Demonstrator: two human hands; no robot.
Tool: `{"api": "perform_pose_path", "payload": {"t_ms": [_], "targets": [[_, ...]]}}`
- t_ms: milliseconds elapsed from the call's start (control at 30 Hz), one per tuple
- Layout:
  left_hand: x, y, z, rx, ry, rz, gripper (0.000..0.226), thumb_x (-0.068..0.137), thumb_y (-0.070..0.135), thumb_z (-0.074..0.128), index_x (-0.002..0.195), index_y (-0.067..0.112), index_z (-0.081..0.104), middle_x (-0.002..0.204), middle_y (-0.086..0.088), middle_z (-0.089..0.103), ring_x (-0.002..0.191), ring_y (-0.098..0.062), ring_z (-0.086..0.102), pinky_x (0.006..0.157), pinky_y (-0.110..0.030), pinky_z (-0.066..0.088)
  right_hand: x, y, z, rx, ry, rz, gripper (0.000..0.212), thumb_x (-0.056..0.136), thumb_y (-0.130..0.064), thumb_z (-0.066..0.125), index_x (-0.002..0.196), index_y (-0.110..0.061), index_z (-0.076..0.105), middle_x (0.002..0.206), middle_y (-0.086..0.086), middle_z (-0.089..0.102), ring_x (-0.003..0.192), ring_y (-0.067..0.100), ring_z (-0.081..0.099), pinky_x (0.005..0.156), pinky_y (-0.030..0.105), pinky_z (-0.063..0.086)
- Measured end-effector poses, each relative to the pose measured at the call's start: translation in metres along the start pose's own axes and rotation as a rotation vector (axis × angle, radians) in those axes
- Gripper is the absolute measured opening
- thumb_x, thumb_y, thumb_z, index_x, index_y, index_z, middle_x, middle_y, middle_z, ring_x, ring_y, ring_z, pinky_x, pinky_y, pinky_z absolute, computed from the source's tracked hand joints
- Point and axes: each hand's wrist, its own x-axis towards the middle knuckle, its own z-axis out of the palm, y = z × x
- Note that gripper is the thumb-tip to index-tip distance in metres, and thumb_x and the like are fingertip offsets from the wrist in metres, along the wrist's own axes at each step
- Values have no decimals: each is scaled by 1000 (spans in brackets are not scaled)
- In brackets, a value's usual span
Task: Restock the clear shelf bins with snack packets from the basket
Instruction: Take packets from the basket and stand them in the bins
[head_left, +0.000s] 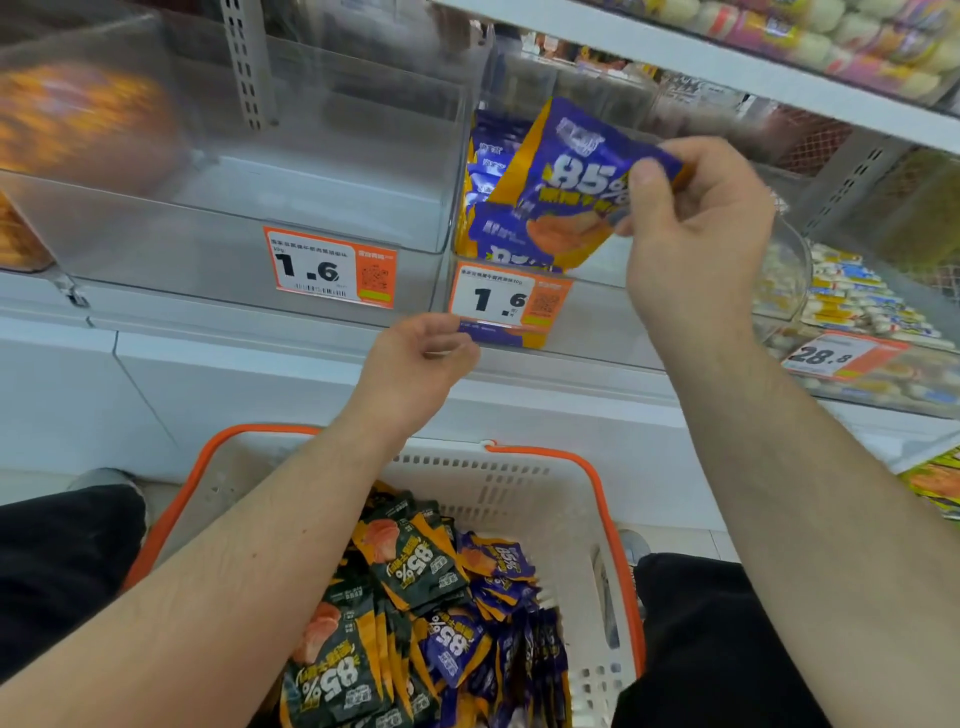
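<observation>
Right hand (691, 228) pinches purple packet (566, 176); left hand (421, 358) below.

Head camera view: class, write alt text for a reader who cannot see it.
The right hand pinches a purple snack packet at a clear shelf bin already holding similar packets. The left hand hangs loosely curled below the bin's price tag, above a white basket of green and purple packets.

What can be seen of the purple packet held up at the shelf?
The purple packet is a glossy foil-like pouch with orange edges, a large "85%" and a picture of orange food. The right hand pinches its right edge between thumb and fingers. It hangs tilted, its lower corner dipping into the clear bin beside other purple packets. The left hand does not touch it.
</observation>
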Motion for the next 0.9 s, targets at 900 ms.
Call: {"api": "perform_pose_path", "payload": {"t_ms": [900], "targets": [[-38, -108, 17, 671, -469, -151, 21, 88, 22, 65, 109, 23, 65, 105, 7, 66, 100, -12, 62, 89, -27, 49, -103, 68, 17, -405, -788, -137, 8, 83, -13, 61, 84, -14, 69, 82, -2, 67, 68, 7, 47, 70, 30, 49]]}}
